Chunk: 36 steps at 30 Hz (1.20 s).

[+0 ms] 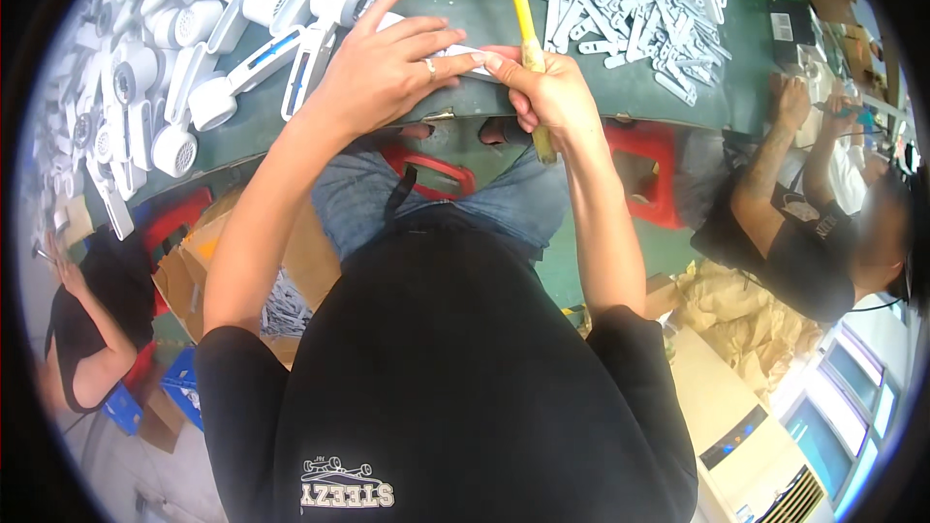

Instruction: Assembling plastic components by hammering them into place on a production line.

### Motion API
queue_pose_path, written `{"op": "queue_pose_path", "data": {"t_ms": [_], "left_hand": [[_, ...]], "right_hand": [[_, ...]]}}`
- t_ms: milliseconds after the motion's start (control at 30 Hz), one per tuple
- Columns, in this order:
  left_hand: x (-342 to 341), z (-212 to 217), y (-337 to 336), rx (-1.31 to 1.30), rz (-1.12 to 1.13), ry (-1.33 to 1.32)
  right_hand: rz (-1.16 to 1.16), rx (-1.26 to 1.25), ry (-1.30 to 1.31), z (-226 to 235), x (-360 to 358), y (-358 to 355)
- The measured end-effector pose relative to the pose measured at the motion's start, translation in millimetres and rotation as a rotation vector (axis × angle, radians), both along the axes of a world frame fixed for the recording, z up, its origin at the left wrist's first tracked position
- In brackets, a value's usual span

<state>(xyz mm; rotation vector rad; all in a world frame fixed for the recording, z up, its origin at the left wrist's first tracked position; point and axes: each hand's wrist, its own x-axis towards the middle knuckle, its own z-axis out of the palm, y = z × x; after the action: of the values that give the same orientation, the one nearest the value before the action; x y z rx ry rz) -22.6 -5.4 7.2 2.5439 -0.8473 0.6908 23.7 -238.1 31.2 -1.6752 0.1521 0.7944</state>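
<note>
At 12 o'clock, the left hand [387, 77], fingers spread, is steadying a white part [467, 51]; the right hand [548, 95] is gripping a yellow-handled tool [518, 10]. Bracing the part flat should be helping.

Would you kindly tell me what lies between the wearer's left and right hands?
In the head view, a white part, partly hidden by the left hand, lies between it and the right hand.
</note>
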Motion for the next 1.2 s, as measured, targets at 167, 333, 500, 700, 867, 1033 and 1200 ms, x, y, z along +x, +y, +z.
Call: {"op": "queue_pose_path", "data": {"t_ms": [167, 333, 500, 700, 867, 1033, 1200], "left_hand": [[3, -2, -2, 0.012, -0.004, 0.034], [-1, -2, 1, 0.033, 0.031, -0.025], [1, 13, -7, 0.025, -0.027, -0.027], [41, -41, -8, -0.382, -0.249, -0.754], [51, -54, 0, -0.331, -0.210, -0.747], [-1, 15, -9, 0.003, -0.017, 0.087], [2, -2, 3, 0.012, 0.017, 0.008]], "right_hand": [[0.028, -0.176, -0.272, 10, -21, -9], [0.068, -0.253, -0.446, 42, -86, -64], [0.052, -0.360, -0.572, 50, -133, -76], [0.128, -0.429, -0.518, 52, -130, -77], [0.284, -0.587, -0.412, 42, -115, -67], [0.166, -0.554, -0.528, 22, -120, -78], [0.029, -0.362, -0.565, 28, -127, -95]]}}
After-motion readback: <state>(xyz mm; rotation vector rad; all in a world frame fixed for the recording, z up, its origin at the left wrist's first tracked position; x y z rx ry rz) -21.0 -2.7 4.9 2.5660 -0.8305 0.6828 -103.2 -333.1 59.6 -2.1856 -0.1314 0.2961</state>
